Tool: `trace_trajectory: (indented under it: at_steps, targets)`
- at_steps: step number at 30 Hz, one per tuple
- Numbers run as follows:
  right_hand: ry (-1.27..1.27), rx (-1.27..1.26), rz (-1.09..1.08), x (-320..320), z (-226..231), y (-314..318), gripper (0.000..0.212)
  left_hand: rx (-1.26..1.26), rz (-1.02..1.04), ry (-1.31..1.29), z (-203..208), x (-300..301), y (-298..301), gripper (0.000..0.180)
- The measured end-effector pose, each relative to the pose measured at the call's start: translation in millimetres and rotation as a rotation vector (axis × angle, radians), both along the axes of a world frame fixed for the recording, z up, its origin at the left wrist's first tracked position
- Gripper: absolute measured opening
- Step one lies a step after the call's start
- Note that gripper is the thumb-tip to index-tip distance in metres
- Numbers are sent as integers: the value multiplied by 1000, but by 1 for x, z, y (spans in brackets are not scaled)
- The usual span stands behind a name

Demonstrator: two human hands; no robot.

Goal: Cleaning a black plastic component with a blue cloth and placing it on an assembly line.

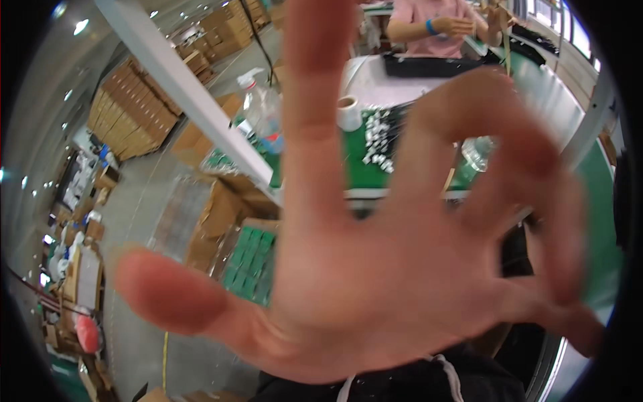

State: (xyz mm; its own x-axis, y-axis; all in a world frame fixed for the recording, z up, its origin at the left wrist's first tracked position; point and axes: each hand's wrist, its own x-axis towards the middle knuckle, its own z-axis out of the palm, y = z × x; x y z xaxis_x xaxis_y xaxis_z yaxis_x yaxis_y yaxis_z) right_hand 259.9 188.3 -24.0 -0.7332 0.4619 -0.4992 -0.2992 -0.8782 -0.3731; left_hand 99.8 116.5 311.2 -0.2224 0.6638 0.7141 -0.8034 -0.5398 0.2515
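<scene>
One left hand (395,281), partly spread, blocks our view; we see no right hand and cannot tell its state. White pieces (378,135) lie beyond, at twelve o'clock; a blind sweep could scatter them.

Left hand (388,288) raised, thumb (171,291) splayed, index finger (315,134) straight, middle finger (425,141) bent

Head view, one: wide fisheye, left of a side-by-side pair, worn on the person's head. Faces forward and down, over the black garment (402,383) at the lower edge. Nearest: the left hand (375,288), close before the lens. Beyond: green-topped table (358,164). Leftward: grey floor (140,221).
</scene>
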Motion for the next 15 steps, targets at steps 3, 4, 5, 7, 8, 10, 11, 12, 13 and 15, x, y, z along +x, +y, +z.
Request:
trace_trajectory:
  at_steps: [3,4,5,7,8,10,11,12,13,15]
  targets:
    - [98,-22,48,14,-37,6,26,-38,19,29,-2,0,-4,65]
    - [312,-155,70,15,-46,1,40,-53,16,36,-3,-1,-4,65]
    - [317,-168,64,16,-50,-2,40,-65,10,42,-5,-1,-4,64]
    - [270,-135,54,18,-47,0,41,-82,-6,51,-6,1,-3,64]
    - [245,-114,50,18,-44,2,41,-85,-13,54,-7,2,-2,64]
    - [209,-100,38,18,-39,0,41,-90,-27,56,-8,5,0,64]
    - [171,-83,32,17,-36,-1,41,-91,-33,54,-9,7,1,63]
    - [130,-64,23,19,-34,-1,42,-89,-41,49,-11,8,2,63]
    - [122,-63,19,21,-36,2,42,-88,-48,43,-13,9,3,63]
    - [178,-103,35,22,-49,3,42,-96,-58,20,-17,12,2,63]
